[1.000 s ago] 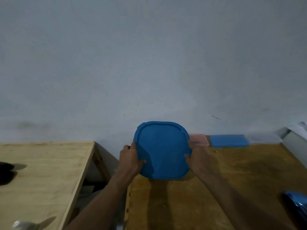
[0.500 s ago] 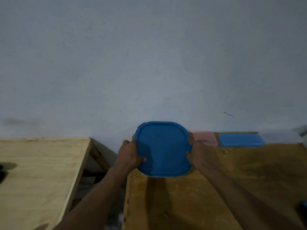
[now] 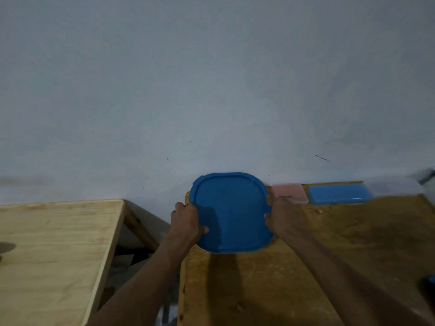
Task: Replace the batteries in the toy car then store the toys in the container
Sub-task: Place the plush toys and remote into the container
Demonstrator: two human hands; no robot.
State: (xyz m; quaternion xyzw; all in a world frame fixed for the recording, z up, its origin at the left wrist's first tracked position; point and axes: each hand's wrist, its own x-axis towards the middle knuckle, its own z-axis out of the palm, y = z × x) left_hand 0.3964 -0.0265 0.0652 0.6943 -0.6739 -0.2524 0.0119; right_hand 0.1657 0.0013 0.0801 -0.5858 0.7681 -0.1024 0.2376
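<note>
A blue rounded-square container lid (image 3: 231, 211) faces me at the far left corner of the darker wooden table (image 3: 306, 267), close to the wall. My left hand (image 3: 187, 222) grips its left edge with the thumb across the lid face. My right hand (image 3: 281, 216) grips its right edge. Whatever lies under the lid is hidden. A dark blue object (image 3: 429, 282) shows only as a sliver at the right edge; I cannot tell what it is.
A pink case (image 3: 290, 192), a blue case (image 3: 339, 194) and a clear case (image 3: 395, 188) line the wall on the darker table. A lighter wooden table (image 3: 54, 250) stands to the left across a gap with clutter below.
The view has swung slightly left and up; the row of cases and the blue object at the right edge shifted in frame. Both hands keep the same hold on the lid.
</note>
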